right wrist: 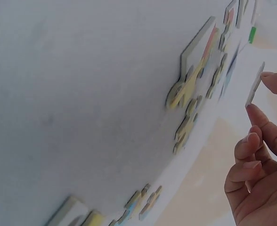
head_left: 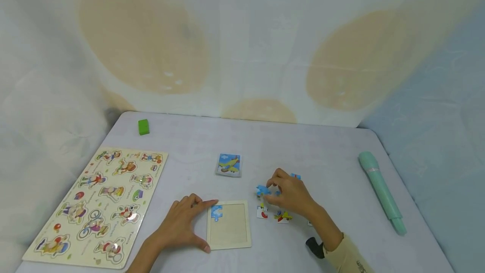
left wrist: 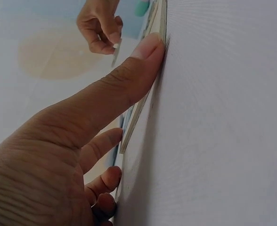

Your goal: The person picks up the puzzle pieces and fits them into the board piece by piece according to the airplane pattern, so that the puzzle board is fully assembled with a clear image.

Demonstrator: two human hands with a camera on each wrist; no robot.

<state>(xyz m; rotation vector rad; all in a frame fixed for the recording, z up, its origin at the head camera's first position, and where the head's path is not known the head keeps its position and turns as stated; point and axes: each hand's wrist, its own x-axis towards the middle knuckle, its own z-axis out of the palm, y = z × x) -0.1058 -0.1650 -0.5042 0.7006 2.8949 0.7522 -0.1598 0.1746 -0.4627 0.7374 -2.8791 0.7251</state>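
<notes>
My left hand (head_left: 179, 222) lies along the left side of a square wooden puzzle tray (head_left: 229, 246), index fingertip at its upper corner and thumb (left wrist: 148, 47) at its lower one. One light-blue puzzle piece (head_left: 217, 212) sits in the tray's upper left corner. To the right of the tray, my right hand (head_left: 291, 194) pinches a puzzle piece (right wrist: 256, 85) between thumb and index finger, above the table. Loose puzzle pieces lie beneath and around that hand, among them a red-and-white one (head_left: 262, 212) and a yellow-and-red one (head_left: 283, 216).
Behind the tray lies a small airplane picture (head_left: 229, 165). A large board of cartoon figures (head_left: 126, 197) covers the table's left side. A green block (head_left: 143, 127) is at the back left, and a mint-green stick-like object (head_left: 382, 193) lies at the right.
</notes>
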